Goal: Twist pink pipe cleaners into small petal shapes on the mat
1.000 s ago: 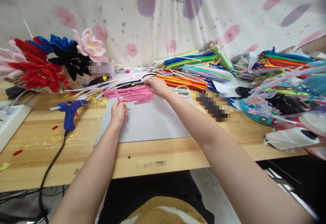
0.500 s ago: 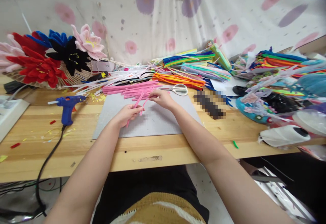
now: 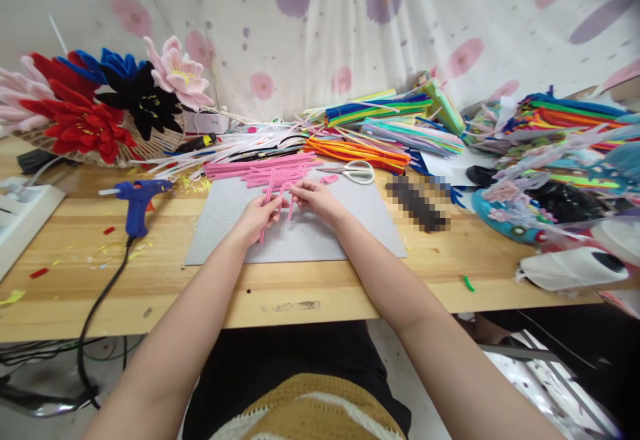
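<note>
A bent pink pipe cleaner [image 3: 274, 199] is pinched between the left hand [image 3: 256, 217] and right hand [image 3: 317, 200] over the grey mat [image 3: 350, 227]; a pink pile [image 3: 260, 170] lies just beyond, scissors [image 3: 353, 171] far right.

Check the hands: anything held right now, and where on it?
Both hold pink pipe cleaners over the grey mat. Left hand grips the straight stems near mid-length; right hand pinches the bent-over upper end. Exact count unclear.
</note>
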Available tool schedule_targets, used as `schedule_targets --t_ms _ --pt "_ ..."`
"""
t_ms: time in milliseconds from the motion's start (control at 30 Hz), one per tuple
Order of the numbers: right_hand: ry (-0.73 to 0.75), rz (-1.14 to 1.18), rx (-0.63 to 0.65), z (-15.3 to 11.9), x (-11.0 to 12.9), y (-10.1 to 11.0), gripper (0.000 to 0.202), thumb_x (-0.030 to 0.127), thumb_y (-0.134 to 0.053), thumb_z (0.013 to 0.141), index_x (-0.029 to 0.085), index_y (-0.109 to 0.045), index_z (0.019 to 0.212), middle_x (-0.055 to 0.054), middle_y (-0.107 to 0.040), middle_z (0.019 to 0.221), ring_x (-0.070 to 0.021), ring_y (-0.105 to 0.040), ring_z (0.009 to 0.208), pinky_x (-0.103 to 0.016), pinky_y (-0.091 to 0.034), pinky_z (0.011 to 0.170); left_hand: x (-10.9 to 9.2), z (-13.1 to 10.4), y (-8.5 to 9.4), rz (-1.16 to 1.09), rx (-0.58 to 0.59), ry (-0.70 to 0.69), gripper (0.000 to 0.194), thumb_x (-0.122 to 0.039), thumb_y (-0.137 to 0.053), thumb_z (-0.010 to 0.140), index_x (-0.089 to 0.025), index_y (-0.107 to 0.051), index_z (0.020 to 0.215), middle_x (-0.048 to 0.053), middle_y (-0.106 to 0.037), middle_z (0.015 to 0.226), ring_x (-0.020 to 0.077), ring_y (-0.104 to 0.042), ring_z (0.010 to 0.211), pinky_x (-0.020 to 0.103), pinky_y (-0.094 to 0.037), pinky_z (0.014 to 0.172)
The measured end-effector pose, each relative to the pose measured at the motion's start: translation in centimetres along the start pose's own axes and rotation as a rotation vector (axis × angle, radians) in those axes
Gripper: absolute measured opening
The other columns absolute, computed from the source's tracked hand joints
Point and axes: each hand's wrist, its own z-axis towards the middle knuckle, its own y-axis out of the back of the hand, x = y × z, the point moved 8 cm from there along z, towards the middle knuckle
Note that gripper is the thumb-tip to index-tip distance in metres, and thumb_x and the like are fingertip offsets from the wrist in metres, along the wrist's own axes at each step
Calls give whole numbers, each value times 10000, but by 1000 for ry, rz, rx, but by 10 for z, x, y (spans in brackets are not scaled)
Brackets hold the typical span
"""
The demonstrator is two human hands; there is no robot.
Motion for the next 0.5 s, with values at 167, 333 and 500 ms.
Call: schedule_targets --t_ms 167,333,500 --pt "66 1 -59 1 5 -1 386 476 -738 586 161 -537 681 51 -568 586 -47 -497 499 -199 -415 539 4 -1 -2 91 -37 45 203 -282 -647 746 -95 -673 820 84 -679 778 29 -427 392 186 -141 356" --pt "80 -27 -66 2 6 -3 406 500 -738 571 164 -541 688 45 -587 583 -57 -509 499 -211 -430 545 6 -1 -4 92 -1 56 247 -305 -669 717 -102 -687 855 95 -698 766 25 -395 380 189 -130 367" --pt "45 -15 -19 0 4 -6 392 466 -748 572 165 -534 706 43 -598 588 -58 -514 500 -199 -411 526 7 0 -4 85 5 34 217 -307 -693 682 -102 -677 752 58 -666 664 14 -337 369 188 -130 369"
